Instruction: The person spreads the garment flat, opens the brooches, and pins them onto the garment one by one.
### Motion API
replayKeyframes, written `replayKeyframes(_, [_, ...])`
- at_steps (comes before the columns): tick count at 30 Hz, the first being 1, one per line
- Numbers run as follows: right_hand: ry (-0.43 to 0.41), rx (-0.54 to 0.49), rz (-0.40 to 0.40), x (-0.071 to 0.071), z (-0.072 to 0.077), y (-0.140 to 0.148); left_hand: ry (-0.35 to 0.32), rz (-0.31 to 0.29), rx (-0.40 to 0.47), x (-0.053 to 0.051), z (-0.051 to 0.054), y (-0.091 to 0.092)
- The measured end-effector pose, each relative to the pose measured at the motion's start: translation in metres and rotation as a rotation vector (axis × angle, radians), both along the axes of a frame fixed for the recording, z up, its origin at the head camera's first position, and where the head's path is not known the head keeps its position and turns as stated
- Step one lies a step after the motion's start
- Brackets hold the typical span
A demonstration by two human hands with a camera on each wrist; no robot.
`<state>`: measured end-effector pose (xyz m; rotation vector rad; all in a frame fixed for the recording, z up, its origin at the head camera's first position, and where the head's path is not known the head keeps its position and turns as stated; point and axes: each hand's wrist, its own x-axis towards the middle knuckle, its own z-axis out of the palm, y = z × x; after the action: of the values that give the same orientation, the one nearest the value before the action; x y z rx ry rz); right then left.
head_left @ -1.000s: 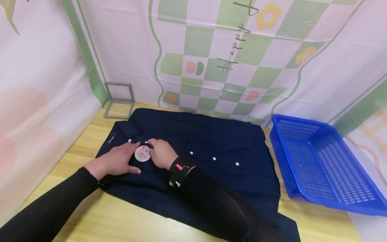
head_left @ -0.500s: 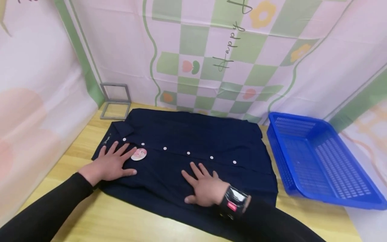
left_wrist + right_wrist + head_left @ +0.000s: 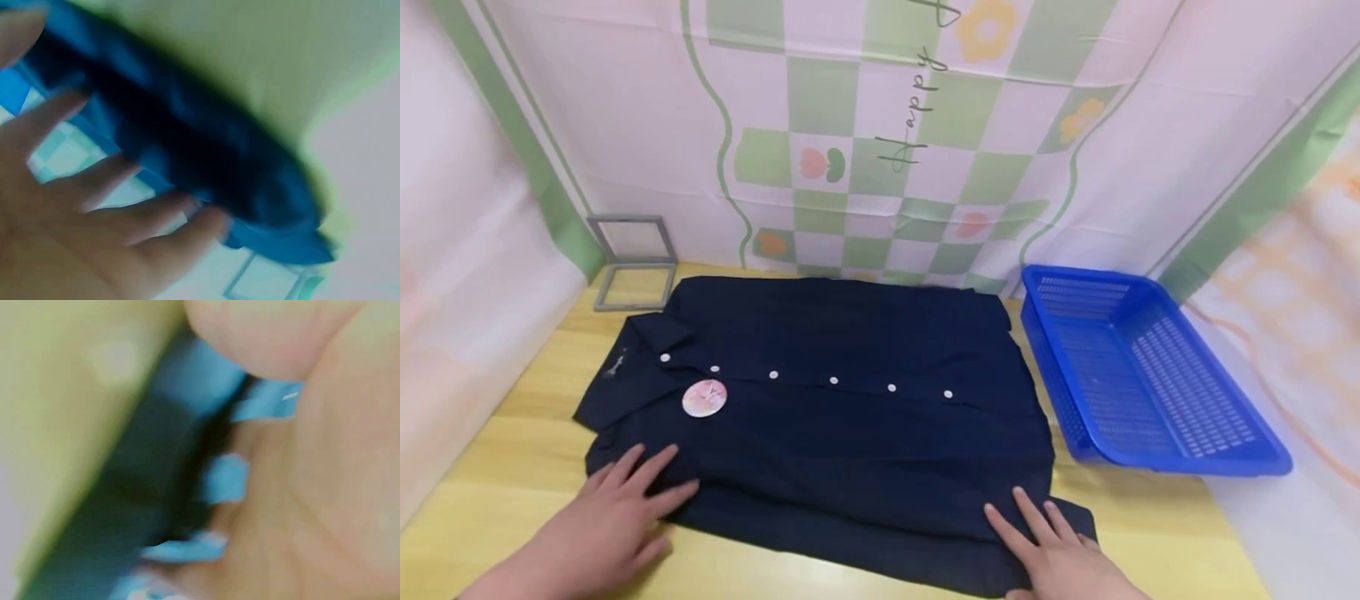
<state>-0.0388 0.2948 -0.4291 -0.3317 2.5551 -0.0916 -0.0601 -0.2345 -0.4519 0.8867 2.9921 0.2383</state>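
Note:
A dark navy button-up shirt (image 3: 850, 433) lies folded flat on the table, its collar (image 3: 632, 375) to the left and white buttons in a row along its middle. On its chest near the collar sits a round pink badge (image 3: 704, 398). My left hand (image 3: 598, 521) is at the shirt's near left edge, fingers spread over the cloth. At the near right corner, my right hand (image 3: 1063, 554) has its fingers straight and spread on the shirt. Both wrist views are blurred; the left one shows spread fingers beside the dark cloth (image 3: 206, 144).
A blue plastic basket (image 3: 1060, 392) stands on the right side of the wooden table (image 3: 497, 492). At the back left is a grey hinged frame (image 3: 636, 262). Patterned cloth (image 3: 820, 108) hangs behind and along the sides.
The right hand has left the badge and moved to the shirt's near right corner. My left hand has drawn back from beside the badge to the near left edge. The head view has shifted.

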Motion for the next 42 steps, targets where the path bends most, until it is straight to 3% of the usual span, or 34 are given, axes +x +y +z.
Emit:
replayKeyframes(2, [0.013,-0.068,0.042,0.001,-0.005,0.014,-0.099,0.050,-0.029,0.009,-0.006,-0.006])
replayKeyframes(3, [0.042,-0.102,0.067,0.000,-0.006,0.018,-0.117,0.067,-0.028,0.011,-0.008,-0.009])
replayKeyframes(7, [0.205,-0.167,0.116,-0.003,0.001,0.022,-0.061,0.075,-0.007,0.010,-0.014,-0.018])
replayKeyframes(12, [0.377,-0.123,0.160,-0.005,0.006,0.015,-0.019,0.038,-0.011,0.007,-0.014,-0.016])
replayKeyframes(15, [0.552,-0.120,0.236,-0.005,0.003,0.016,-0.002,0.027,-0.049,0.007,-0.013,-0.013])
replayKeyframes(19, [0.877,-0.152,0.298,-0.003,0.001,0.027,-0.032,0.024,-0.118,0.009,-0.012,-0.009])
replayKeyframes(21, [0.929,-0.140,0.292,0.001,0.002,0.035,-0.071,0.038,-0.144,0.009,-0.011,-0.008])
replayKeyframes(24, [0.839,-0.097,0.271,0.009,0.002,0.043,-0.141,0.077,-0.165,0.006,-0.009,-0.006])
replayKeyframes(27, [0.640,-0.063,0.205,0.018,0.004,0.046,-0.182,0.086,-0.158,0.002,-0.008,-0.007])
replayKeyframes(32, [0.353,-0.120,0.079,0.025,0.007,0.056,-0.203,-0.003,0.003,-0.004,-0.012,-0.015])
replayKeyframes(35, [0.225,-0.144,0.029,0.026,0.007,0.061,-0.186,0.017,0.096,-0.005,-0.015,-0.019])
replayKeyframes(39, [0.158,-0.116,-0.028,0.026,0.011,0.060,-0.237,0.128,0.005,-0.009,-0.015,-0.021])
replayKeyframes(42, [0.207,-0.074,-0.024,0.025,0.020,0.053,-0.318,0.154,-0.081,-0.013,-0.013,-0.022])
